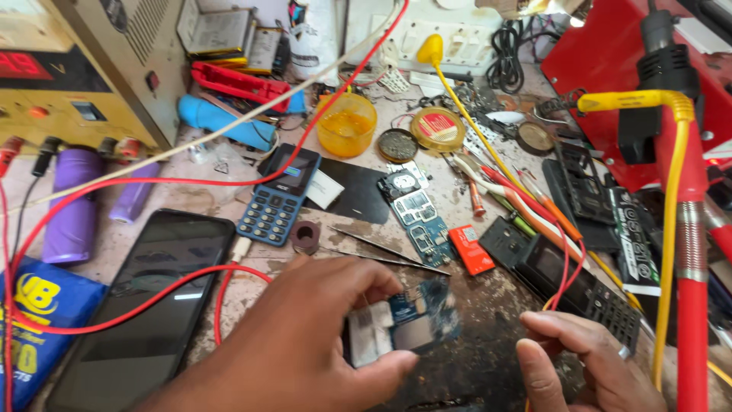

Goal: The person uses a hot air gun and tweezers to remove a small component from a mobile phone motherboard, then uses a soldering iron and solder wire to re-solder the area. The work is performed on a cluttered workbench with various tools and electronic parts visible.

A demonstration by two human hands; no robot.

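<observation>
Left hand: the left hand [305, 343] comes in from the lower left, fingers curled and closed around a small blue circuit board [404, 320], thumb below it and fingertips on its top edge.
Circuit board: blurred, held just above the dark, stained middle of the worktop [473, 366]; a pale silvery patch covers its left part and a grey square sits near its centre.
Right hand: the right hand [587, 355] lies at the lower right, fingers bent and drawn close together; thin red and yellow wires [568, 275] run down to it, but whether it pinches them I cannot tell.
Tweezers: a metal pair of tweezers [389, 252] lies just beyond the left hand, tips pointing right.
Second board: another blue circuit board [419, 217] rests on the worktop behind the tweezers, with a small orange part [471, 249] beside it.
Keypad phone: a blue keypad phone [278, 194] lies face up, further left, near a small dark ring [306, 236].
Smartphone: a black smartphone [149, 297] lies at the left, screen dark, with a red cable [152, 294] crossing it.
Far side: an orange cup [347, 124] and round tins [438, 128] stand well behind.
Left edge: a yellow power supply [84, 69] with purple cylinders [72, 206] below it.
Right edge: a red-handled tool [690, 229] stands upright, close to the camera.
</observation>
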